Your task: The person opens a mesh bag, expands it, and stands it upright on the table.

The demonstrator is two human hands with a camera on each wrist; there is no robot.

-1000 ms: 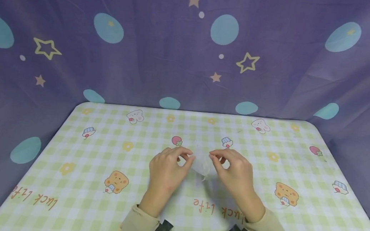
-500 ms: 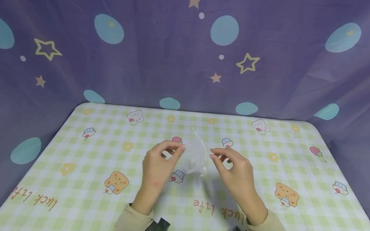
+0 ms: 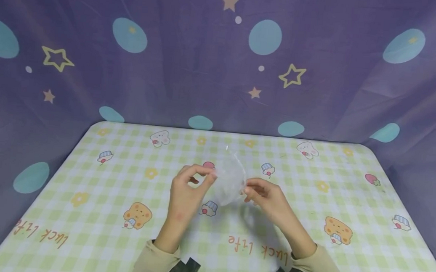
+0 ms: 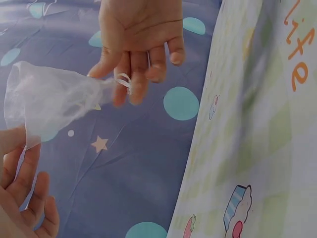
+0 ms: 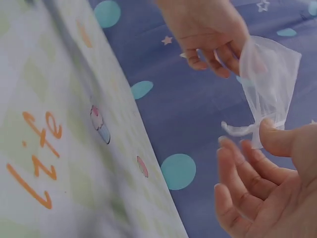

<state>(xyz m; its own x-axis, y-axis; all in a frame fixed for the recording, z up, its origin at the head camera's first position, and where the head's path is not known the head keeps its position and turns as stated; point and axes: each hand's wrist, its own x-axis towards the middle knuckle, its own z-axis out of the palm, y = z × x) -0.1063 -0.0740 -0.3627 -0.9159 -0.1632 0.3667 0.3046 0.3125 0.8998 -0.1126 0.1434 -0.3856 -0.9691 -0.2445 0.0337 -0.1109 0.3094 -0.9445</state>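
Note:
A sheer white organza drawstring bag point(image 3: 230, 181) is held above the table between my hands. My left hand point(image 3: 188, 193) pinches one corner of its wide end between thumb and fingertips, as the left wrist view shows on the bag point(image 4: 47, 99). At the gathered neck, my right hand point(image 3: 268, 198) grips the bag between thumb and fingers. A thin white ribbon point(image 5: 237, 130) loops out from that neck in the right wrist view. The bag looks flat, with nothing visible inside. Its sheer fabric nearly blends with the cloth in the head view.
Beneath both hands lies a table point(image 3: 95, 211) with a green-and-white checked cover printed with cartoons. A purple curtain point(image 3: 192, 67) with stars and blue ovals stands behind and beside it. Dark devices sit at both sleeve cuffs.
My left hand has moved left, and the bag has spread out between the hands. My right hand has turned and come in slightly at the neck.

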